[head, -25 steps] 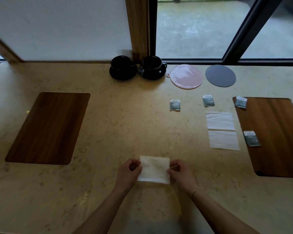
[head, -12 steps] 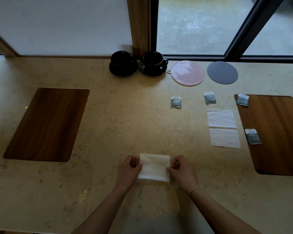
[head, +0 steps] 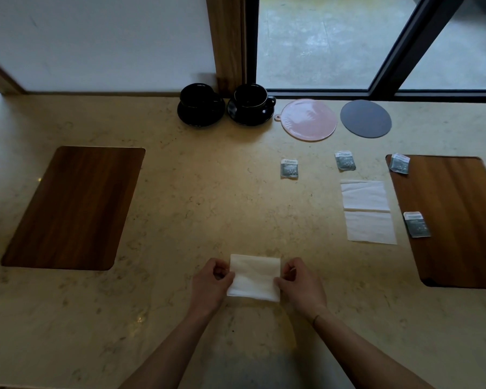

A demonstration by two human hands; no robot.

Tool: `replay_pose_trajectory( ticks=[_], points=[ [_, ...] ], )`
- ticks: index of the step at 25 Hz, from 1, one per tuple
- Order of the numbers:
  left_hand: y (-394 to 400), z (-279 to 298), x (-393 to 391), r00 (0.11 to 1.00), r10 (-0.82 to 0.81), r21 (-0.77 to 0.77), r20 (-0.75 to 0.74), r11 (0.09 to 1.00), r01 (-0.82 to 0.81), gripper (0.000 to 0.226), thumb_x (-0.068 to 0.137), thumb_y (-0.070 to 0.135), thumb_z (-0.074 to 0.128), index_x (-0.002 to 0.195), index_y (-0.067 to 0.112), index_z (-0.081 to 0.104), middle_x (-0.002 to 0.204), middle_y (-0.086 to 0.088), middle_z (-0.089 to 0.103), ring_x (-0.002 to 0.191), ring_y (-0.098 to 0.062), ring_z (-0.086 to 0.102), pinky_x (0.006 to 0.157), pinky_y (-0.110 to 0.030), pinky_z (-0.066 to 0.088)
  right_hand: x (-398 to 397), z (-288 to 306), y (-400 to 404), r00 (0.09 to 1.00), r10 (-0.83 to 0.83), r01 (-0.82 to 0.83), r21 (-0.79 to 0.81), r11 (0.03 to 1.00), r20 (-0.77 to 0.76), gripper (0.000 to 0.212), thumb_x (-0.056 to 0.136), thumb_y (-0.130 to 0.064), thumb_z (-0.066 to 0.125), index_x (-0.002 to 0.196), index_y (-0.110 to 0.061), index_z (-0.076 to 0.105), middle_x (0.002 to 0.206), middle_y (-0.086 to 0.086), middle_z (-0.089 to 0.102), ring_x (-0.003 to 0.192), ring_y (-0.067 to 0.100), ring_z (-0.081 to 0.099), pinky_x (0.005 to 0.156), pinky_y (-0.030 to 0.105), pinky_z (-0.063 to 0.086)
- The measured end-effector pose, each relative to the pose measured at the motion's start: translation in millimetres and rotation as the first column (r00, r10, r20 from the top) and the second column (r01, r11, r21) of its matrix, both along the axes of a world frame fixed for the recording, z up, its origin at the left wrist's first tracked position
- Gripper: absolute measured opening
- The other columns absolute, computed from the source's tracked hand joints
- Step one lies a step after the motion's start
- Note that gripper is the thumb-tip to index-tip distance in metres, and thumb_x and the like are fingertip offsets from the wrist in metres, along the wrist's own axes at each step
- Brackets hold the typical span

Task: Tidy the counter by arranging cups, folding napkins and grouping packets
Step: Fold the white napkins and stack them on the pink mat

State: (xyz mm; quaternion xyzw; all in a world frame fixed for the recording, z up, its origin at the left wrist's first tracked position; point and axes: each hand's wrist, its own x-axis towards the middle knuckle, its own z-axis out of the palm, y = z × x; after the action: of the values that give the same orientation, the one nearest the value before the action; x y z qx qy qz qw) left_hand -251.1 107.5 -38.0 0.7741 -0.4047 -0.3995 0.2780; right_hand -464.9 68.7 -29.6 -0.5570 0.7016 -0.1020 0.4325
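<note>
With the left hand [head: 209,283] and right hand [head: 299,282] each pinching a side edge of the folded napkin [head: 253,276] on the desk [head: 208,197], the fold likely wants matched corners and a firmly pressed crease.

In front of me, a dark wooden placemat [head: 73,207] lies flat on the left side of the beige, marbled tabletop [head: 194,197], and a second wooden placemat [head: 458,226] lies on the right side, running out past the edge of my view. Toward the back I see a round pink silicone mat [head: 309,119] with a small tab on its left rim, and just beside it, to its right, a round dark grey mat [head: 366,118]. Behind them a white wall [head: 96,40], a wooden post [head: 225,40] and a dark-framed window [head: 376,43] rise from the tabletop's far edge.
</note>
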Motion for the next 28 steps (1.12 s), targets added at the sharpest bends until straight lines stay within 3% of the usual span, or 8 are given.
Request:
replay_pose_trajectory(
  ticks=[16, 23, 28],
  points=[
    [-1.2, 2.0, -1.2, 0.999, -0.018, -0.001, 0.05, 1.0, 0.018, 0.018, 0.078, 0.022, 0.074, 0.083, 0.032, 0.06, 0.075, 0.013, 0.066, 0.069, 0.002, 0.06, 0.055, -0.007, 0.04, 0.5, -6.5, 0.9, 1.0, -0.002, 0.001, -0.025, 1.0, -0.025, 0.022, 0.074, -0.029, 0.072, 0.08, -0.034, 0.051, 0.082, -0.014, 0.061, 0.075, 0.004, 0.058, 0.066, 0.035, 0.057],
    [-1.0, 5.1, -4.2, 0.998, -0.01, -0.014, 0.069, 1.0, 0.011, 0.013, 0.079, 0.024, 0.074, 0.083, 0.026, 0.062, 0.077, 0.01, 0.065, 0.071, -0.005, 0.061, 0.057, -0.015, 0.044, -12.3, -3.1, 2.2, 0.999, -0.052, 0.053, -0.064, 0.997, 0.013, 0.014, 0.085, -0.038, 0.063, 0.092, -0.036, 0.052, 0.085, -0.016, 0.061, 0.074, 0.002, 0.059, 0.062, 0.03, 0.057],
    [-3.6, 15.8, -20.4, 0.986, -0.087, -0.108, 0.14, 0.989, 0.103, 0.012, 0.08, 0.025, 0.074, 0.085, 0.025, 0.063, 0.078, 0.011, 0.064, 0.07, -0.006, 0.06, 0.059, -0.019, 0.045, -48.4, 9.8, 4.0, 0.995, -0.067, 0.058, -0.121, 0.991, -0.073, 0.015, 0.086, -0.041, 0.063, 0.099, -0.034, 0.058, 0.085, -0.016, 0.061, 0.076, 0.001, 0.058, 0.067, 0.031, 0.056]
  ],
)
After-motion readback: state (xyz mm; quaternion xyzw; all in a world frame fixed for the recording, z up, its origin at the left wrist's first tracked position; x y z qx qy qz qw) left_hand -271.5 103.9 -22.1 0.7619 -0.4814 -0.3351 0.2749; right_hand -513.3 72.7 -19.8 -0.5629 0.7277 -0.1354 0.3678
